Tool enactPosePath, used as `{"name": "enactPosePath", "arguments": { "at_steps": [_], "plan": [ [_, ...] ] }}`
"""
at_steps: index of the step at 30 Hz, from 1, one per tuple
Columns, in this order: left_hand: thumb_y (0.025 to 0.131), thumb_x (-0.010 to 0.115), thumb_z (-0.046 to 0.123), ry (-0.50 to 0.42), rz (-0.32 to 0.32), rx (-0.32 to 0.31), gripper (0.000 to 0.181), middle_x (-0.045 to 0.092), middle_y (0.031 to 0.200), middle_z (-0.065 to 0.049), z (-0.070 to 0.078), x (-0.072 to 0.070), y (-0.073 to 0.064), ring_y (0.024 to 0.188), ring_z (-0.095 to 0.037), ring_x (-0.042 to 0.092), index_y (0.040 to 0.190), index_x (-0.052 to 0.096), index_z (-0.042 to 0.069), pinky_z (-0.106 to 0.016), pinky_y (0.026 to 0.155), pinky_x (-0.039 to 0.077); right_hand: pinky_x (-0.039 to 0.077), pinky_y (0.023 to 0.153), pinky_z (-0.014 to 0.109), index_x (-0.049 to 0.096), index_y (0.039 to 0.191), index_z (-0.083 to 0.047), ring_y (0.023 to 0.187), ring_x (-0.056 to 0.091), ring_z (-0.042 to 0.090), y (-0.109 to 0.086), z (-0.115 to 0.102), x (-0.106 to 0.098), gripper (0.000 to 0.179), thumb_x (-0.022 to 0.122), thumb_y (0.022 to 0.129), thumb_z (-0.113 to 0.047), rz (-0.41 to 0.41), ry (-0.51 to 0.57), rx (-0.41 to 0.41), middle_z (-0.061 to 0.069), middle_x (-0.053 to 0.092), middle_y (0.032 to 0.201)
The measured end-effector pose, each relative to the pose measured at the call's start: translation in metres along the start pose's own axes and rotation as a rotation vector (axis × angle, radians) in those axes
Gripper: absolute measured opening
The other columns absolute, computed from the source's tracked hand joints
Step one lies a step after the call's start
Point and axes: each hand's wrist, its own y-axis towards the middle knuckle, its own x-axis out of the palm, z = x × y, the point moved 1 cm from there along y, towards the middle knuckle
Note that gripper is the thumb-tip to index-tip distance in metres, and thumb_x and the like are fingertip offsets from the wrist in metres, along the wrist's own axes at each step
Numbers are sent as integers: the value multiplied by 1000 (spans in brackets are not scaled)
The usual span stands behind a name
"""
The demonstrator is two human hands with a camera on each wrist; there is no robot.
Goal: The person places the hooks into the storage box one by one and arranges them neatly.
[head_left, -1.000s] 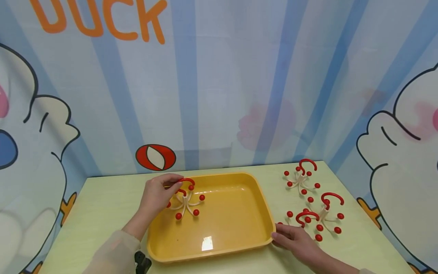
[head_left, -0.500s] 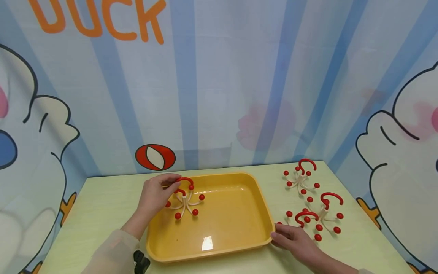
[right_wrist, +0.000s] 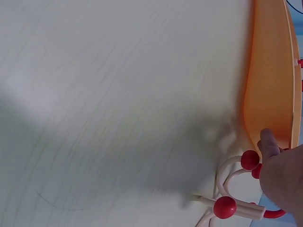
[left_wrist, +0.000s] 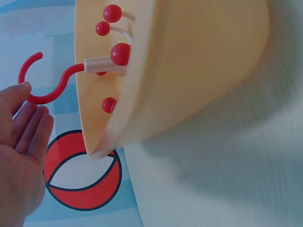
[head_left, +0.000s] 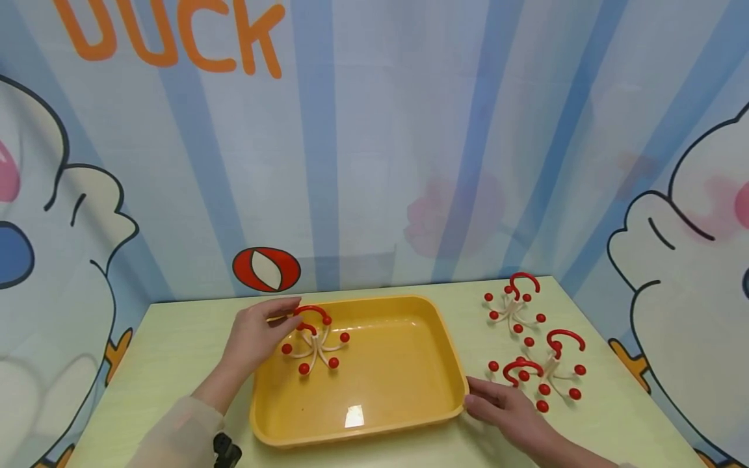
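Hooked rack [head_left: 316, 343] with red-balled arms sat at 10 o'clock inside the yellow tray [head_left: 380, 396]. Left hand [head_left: 253, 333] at its hook: fingers relaxed, parted, one tip at the red curve. Right hand [head_left: 506, 411] at the tray's 4 o'clock corner, fingers extended against the outer wall. Three similar racks [head_left: 552, 370], 2 to 3 o'clock, stood on the pale table [head_left: 187, 331]. Striped cloth [head_left: 374, 162] hung at 12.
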Motion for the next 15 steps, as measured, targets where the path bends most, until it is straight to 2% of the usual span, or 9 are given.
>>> {"name": "enactPosePath", "arguments": {
  "at_steps": [4, 8, 15],
  "plan": [
    [100, 78, 13, 31, -9, 16, 43, 73, 135, -15, -1, -8, -7, 124, -36, 69, 142, 70, 8, -50, 102, 60, 62, 101, 46, 50, 155, 5, 132, 65, 33, -5, -6, 0, 71, 68, 106, -43, 31, -39, 8, 20, 60, 151],
    [99, 80, 16, 60, -15, 24, 46, 72, 137, -16, -3, -17, -15, 124, -37, 69, 143, 69, 8, -50, 100, 61, 63, 101, 43, 48, 156, 5, 136, 62, 36, -12, -10, -3, 75, 69, 105, -45, 27, -85, -19, 20, 59, 153],
    [97, 82, 24, 98, -25, -25, 54, 67, 142, -20, -4, -34, -34, 125, -40, 68, 146, 66, 6, -50, 97, 62, 62, 101, 43, 40, 160, 8, 142, 54, 45, -25, -18, -11, 78, 68, 106, -42, -33, -127, -79, 27, 48, 160]
  ]
}}
